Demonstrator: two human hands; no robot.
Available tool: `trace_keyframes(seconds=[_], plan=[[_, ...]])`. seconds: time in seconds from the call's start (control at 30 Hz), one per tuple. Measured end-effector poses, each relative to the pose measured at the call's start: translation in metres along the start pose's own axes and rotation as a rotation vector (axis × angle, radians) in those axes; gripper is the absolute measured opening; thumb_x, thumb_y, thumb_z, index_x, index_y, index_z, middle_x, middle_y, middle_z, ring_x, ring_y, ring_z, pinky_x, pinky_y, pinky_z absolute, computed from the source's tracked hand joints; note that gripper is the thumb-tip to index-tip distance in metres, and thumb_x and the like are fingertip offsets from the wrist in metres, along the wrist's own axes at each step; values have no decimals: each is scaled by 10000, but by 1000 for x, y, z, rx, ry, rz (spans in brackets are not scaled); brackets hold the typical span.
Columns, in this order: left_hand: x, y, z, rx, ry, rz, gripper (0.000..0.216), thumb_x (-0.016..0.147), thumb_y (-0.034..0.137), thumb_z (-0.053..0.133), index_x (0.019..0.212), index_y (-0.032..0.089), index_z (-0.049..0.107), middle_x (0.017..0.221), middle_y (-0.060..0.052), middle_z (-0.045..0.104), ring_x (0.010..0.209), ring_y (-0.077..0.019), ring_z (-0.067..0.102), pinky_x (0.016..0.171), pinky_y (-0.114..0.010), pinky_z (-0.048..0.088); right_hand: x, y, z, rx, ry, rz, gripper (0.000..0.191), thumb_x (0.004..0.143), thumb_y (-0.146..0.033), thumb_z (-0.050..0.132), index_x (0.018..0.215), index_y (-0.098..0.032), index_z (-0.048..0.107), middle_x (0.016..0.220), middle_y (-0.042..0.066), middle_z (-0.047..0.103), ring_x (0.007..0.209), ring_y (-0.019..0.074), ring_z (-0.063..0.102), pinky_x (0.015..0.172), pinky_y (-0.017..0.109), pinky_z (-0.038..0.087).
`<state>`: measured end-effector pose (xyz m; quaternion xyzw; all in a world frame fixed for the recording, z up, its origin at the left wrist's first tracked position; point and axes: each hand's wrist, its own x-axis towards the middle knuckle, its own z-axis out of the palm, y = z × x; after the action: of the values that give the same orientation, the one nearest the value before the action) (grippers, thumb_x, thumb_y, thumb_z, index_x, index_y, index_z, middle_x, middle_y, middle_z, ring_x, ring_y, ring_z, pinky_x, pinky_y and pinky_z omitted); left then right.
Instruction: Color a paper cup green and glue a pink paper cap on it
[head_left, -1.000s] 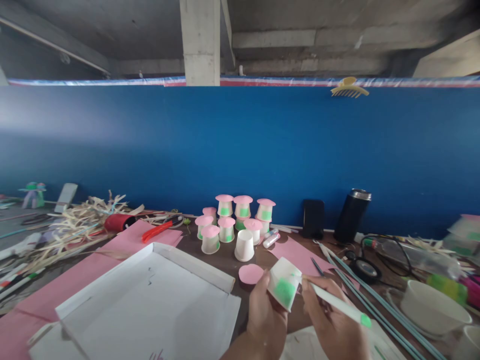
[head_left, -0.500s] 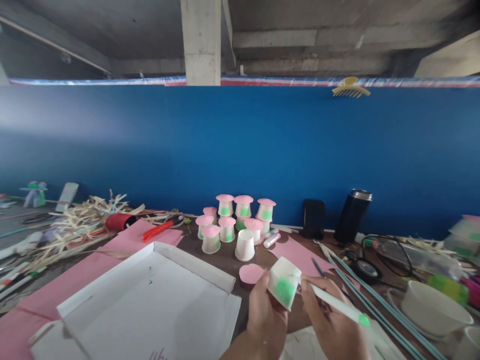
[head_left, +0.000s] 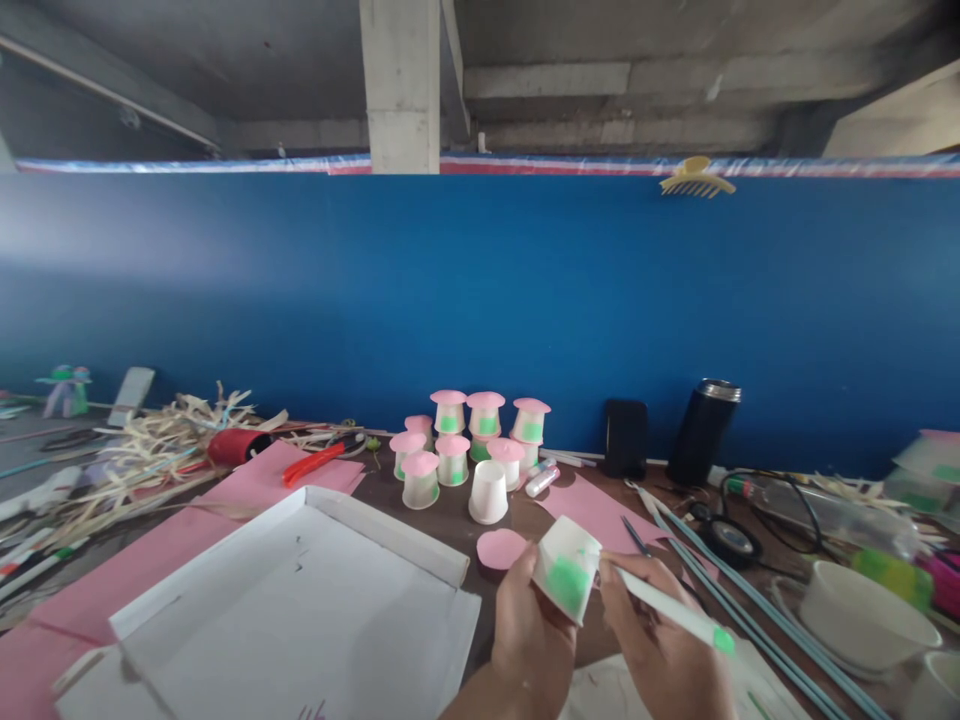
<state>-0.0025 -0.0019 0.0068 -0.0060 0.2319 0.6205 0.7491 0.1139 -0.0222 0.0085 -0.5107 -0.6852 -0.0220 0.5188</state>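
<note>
My left hand (head_left: 529, 635) is wrapped round a white paper cup (head_left: 568, 560), tilted, with a green coloured patch on its side. In my right hand (head_left: 664, 640) is a white marker (head_left: 667, 605) with a green end; its tip points at the cup's right edge, and I cannot tell whether it touches. Just beyond the left hand lies a pink paper disc (head_left: 501, 549). A plain white cup (head_left: 489, 492) stands upside down behind it. Several cups with pink paper tops (head_left: 454, 459) and green patches are grouped at the back, some stacked.
At left lies a shallow white box (head_left: 285, 610) on pink paper (head_left: 97, 590). Behind it are pale strips (head_left: 180, 430) and a red spool (head_left: 238, 446). On the right are a black phone (head_left: 626, 438), a black bottle (head_left: 703, 432), blue-grey rods (head_left: 757, 590) and a white bowl (head_left: 862, 620).
Almost nothing differs. The view has shifted very slightly, and both hands keep their hold on the cup and the marker.
</note>
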Motion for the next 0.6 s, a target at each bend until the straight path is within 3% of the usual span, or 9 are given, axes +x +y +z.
trace_keyframes(seconds=[0.4,0.6], plan=[[0,2,2,7,37,-39,231,764,282,604,908,102,605,809,-101,685,721,-200,651,644,-295,510,1,-1,-1,-5,19,-18,195,867,-357,507,889,-186,599,711,46,671,586,148,649,497,205,497],[-3,4,4,6,-22,-26,206,774,273,589,890,104,610,800,-95,693,688,-186,650,614,-278,503,2,1,-2,29,11,8,192,865,-354,513,885,-181,593,701,39,659,569,145,639,526,216,510]])
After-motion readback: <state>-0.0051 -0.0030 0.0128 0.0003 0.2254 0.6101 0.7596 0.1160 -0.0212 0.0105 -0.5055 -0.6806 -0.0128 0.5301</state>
